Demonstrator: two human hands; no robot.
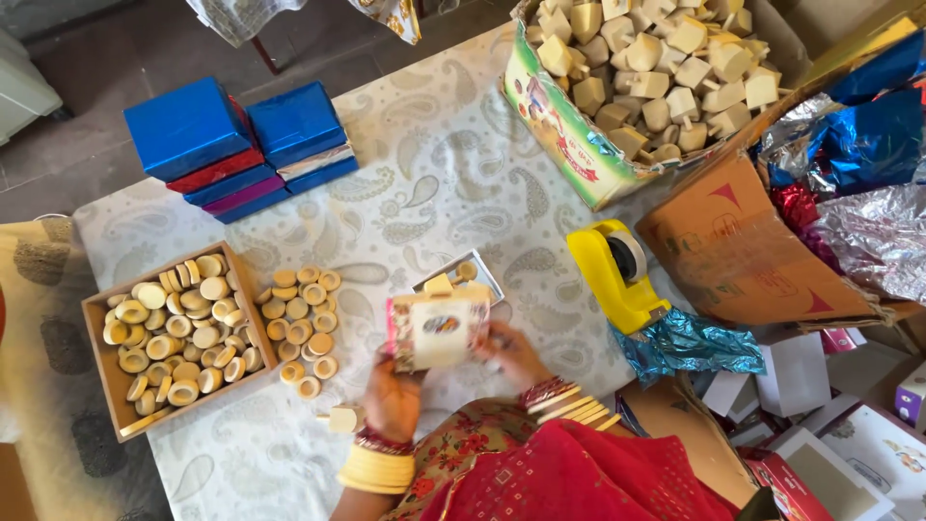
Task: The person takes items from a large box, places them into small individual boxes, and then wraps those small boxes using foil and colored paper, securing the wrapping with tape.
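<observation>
Both my hands hold a small printed cardboard box (436, 330) upright over a paisley-patterned cloth (434, 174). My left hand (391, 396) grips its lower left side and my right hand (509, 352) holds its right edge. A pale wooden piece (439, 285) pokes out of the box's open top. Just behind the box lies a small flat tray (479, 280) with another round piece on it. One pale wooden block (343, 418) sits beside my left wrist.
A wooden tray (96, 323) of round wooden discs stands at left, with loose discs (304, 323) beside it. Blue and red boxes (231, 145) are stacked at the back. A carton (555, 130) of wooden blocks, a yellow tape dispenser (612, 275), foil sheets (854, 164) and flat cartons (830, 453) fill the right.
</observation>
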